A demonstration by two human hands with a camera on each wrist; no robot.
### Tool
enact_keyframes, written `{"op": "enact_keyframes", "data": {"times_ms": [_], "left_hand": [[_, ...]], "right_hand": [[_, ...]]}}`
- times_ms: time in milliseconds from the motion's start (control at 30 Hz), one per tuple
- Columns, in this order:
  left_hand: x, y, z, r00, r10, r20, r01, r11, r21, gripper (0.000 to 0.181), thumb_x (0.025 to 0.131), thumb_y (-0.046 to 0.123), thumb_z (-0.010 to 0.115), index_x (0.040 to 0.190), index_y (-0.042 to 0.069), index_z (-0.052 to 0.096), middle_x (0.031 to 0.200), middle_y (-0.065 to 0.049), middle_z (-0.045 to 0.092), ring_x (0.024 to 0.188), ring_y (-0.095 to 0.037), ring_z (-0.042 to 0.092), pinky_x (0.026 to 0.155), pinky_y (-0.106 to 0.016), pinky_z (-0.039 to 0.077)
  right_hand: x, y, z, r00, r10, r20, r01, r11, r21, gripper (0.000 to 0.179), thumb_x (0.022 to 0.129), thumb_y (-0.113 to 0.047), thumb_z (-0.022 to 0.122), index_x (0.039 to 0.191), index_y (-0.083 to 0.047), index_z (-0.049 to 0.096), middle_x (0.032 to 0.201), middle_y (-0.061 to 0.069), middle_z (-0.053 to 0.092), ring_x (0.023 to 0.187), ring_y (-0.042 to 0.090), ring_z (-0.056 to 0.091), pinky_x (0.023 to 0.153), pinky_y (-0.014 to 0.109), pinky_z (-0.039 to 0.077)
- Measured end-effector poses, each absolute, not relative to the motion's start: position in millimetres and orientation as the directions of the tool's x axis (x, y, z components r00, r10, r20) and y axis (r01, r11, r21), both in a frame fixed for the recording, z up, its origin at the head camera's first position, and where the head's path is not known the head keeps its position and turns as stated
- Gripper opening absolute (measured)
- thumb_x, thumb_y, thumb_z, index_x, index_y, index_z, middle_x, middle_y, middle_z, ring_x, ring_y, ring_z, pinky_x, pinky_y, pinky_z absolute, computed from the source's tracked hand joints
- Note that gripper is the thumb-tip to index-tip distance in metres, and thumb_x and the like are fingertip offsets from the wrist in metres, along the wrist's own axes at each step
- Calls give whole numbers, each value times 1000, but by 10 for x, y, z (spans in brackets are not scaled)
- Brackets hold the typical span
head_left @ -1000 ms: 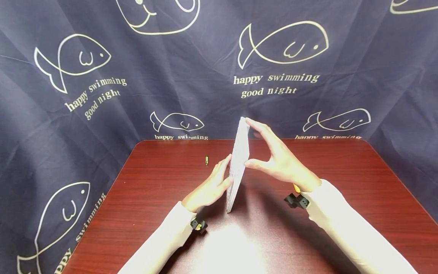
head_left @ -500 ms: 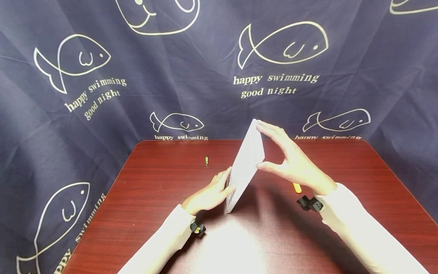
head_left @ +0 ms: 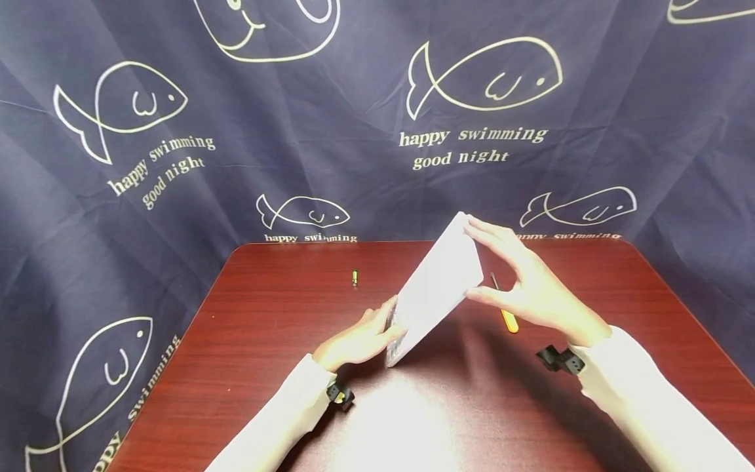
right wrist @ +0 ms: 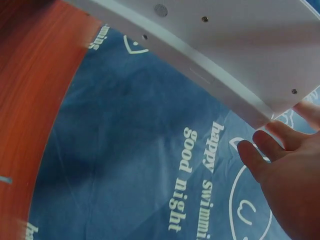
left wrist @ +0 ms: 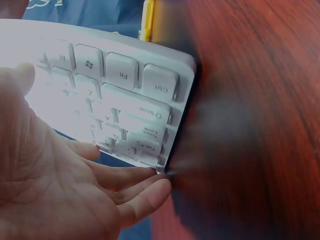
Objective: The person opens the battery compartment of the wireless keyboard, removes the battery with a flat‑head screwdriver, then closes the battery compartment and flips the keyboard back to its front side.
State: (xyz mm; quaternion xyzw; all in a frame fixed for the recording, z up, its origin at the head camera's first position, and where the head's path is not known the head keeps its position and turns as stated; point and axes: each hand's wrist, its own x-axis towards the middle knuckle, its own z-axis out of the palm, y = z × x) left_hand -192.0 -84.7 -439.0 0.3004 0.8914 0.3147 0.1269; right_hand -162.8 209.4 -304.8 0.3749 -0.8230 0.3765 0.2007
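Observation:
A white keyboard (head_left: pixel 439 282) leans to the right over the table, its lower short end close to the tabletop. In the left wrist view its key side (left wrist: pixel 120 70) shows, with Ctrl, Fn and Shift keys near the corner. My left hand (head_left: pixel 356 344) holds that lower end, thumb at the near long edge and fingers at the far one. My right hand (head_left: pixel 537 288) grips the raised end, thumb on the near corner and fingers on the far corner. The right wrist view shows the underside (right wrist: pixel 240 45) with small screws.
A screwdriver with a yellow handle (head_left: pixel 509 321) lies on the red-brown table (head_left: pixel 283 301), right of the keyboard. Farther left lies a small green-and-black cylinder (head_left: pixel 355 278), battery-like. A dark blue curtain (head_left: pixel 377 131) with fish prints hangs behind the table.
The keyboard's raised end has swung right and down with my right hand, so the keyboard leans lower. My left hand has stayed at the lower end. More of the screwdriver now shows.

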Motion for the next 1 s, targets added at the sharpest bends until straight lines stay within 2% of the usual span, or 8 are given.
{"op": "enact_keyframes", "data": {"times_ms": [133,233,433,533,733,833,1000], "left_hand": [[-1912,-907,-4400,-803,594,-50,440,647,623,71,98,52,36,152,10,16,153,-7,24,137,-38,20,108,-47,19],[-1921,-959,-4403,-812,582,-44,432,649,627,68,99,49,34,151,10,16,153,-7,23,137,-38,20,108,-47,19],[-1975,-1080,-4401,-819,574,11,445,624,642,65,101,42,37,150,4,18,148,-16,30,135,-29,29,107,-43,24],[-2005,-1145,-4406,-829,558,37,441,612,656,62,102,35,39,148,0,19,147,-19,30,135,-27,28,108,-41,24],[-2046,-1295,-4402,-876,478,59,392,636,665,57,102,29,41,148,1,21,146,-21,33,134,-26,30,107,-40,24],[-2060,-1373,-4381,-894,442,69,369,643,671,57,101,28,42,148,0,22,146,-22,33,134,-26,31,107,-40,25],[-2084,-1482,-4360,-919,388,65,328,664,672,58,101,28,43,148,0,23,147,-20,31,135,-27,30,108,-41,23]], "right_hand": [[-1501,2099,-2959,-652,-458,605,-755,462,-464,87,61,0,85,138,-1,46,145,17,39,131,29,35,104,21,23],[-1468,2142,-2983,-669,-446,594,-737,500,-455,89,59,-2,86,138,-2,46,144,17,40,131,30,35,106,22,20],[-1623,2327,-3302,-724,-415,551,-679,567,-466,98,58,-17,91,144,-15,42,146,2,40,131,19,36,103,19,22],[-1687,2393,-3471,-752,-397,527,-648,591,-480,99,59,-25,91,145,-20,41,145,-2,40,129,14,37,101,17,23],[-1708,2438,-3792,-792,-372,485,-595,647,-476,98,62,-34,89,145,-18,41,145,-2,41,127,16,39,98,16,23],[-1702,2428,-3961,-816,-361,452,-563,678,-473,97,63,-38,88,145,-16,40,144,2,43,125,21,42,98,22,28],[-1688,2382,-4201,-855,-361,372,-512,701,-496,97,64,-42,86,143,-7,41,142,13,43,126,36,41,98,49,34]]}}
